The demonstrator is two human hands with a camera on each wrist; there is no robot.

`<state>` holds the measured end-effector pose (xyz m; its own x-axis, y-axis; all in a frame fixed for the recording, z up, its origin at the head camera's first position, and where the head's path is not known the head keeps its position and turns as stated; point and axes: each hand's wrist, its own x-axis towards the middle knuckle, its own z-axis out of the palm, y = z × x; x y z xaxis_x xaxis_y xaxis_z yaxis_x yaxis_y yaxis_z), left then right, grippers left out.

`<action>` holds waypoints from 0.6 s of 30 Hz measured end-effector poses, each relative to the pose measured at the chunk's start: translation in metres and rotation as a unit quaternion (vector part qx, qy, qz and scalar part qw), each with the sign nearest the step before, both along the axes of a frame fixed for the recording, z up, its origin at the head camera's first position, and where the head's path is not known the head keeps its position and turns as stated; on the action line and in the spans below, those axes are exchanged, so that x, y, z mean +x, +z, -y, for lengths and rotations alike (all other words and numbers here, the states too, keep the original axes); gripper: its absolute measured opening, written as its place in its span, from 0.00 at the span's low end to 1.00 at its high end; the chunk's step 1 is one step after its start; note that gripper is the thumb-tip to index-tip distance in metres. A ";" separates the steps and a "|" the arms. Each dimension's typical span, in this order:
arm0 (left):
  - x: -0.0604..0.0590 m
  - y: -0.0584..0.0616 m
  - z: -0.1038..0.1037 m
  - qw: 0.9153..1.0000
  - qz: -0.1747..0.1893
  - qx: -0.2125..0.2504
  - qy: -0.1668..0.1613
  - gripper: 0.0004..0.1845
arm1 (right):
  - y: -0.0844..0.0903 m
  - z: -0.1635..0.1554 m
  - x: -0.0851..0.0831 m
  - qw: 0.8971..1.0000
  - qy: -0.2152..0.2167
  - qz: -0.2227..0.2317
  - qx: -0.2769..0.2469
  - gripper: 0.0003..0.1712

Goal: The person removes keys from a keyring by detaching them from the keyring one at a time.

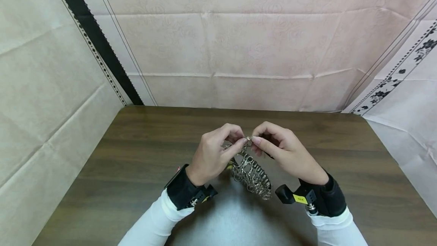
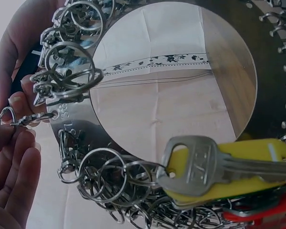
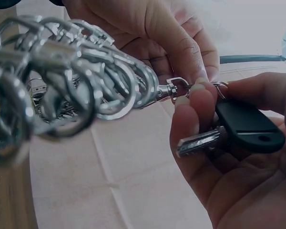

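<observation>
Both hands meet above the wooden table (image 1: 136, 162). Between them hangs a large metal hoop (image 2: 109, 143) loaded with several split rings and clips (image 1: 252, 174). My left hand (image 1: 239, 142) pinches a small swivel clasp (image 3: 174, 88) at the end of the bundle. My right hand (image 1: 257, 140) pinches the little ring on that clasp and holds a key with a black tag (image 3: 248, 125) against its curled fingers. A silver key on a yellow tag (image 2: 205, 171) hangs from the hoop in the left wrist view, with a red tag (image 2: 267, 212) below it.
Pale cloth backdrops (image 1: 239, 48) enclose the table at the back and on both sides. The table's far edge lies just beyond the hands. Black wrist straps (image 1: 182, 191) carry the cameras.
</observation>
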<state>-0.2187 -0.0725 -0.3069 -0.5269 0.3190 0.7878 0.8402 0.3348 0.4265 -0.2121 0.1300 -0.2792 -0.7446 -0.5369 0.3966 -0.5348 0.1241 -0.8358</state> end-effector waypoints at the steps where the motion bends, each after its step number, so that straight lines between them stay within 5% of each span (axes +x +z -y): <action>1: 0.000 0.000 0.000 1.000 -0.001 -0.001 -0.001 0.06 | 0.000 0.000 0.000 1.000 0.000 0.001 -0.002 0.04; 18: -0.002 0.002 -0.001 0.997 -0.039 -0.055 -0.021 0.02 | -0.004 0.000 -0.003 0.999 -0.024 -0.020 0.015 0.04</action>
<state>-0.2207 -0.0719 -0.3046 -0.4486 0.4274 0.7849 0.8843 0.3392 0.3207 -0.2147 0.1300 -0.2833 -0.7543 -0.5129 0.4099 -0.5598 0.1763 -0.8096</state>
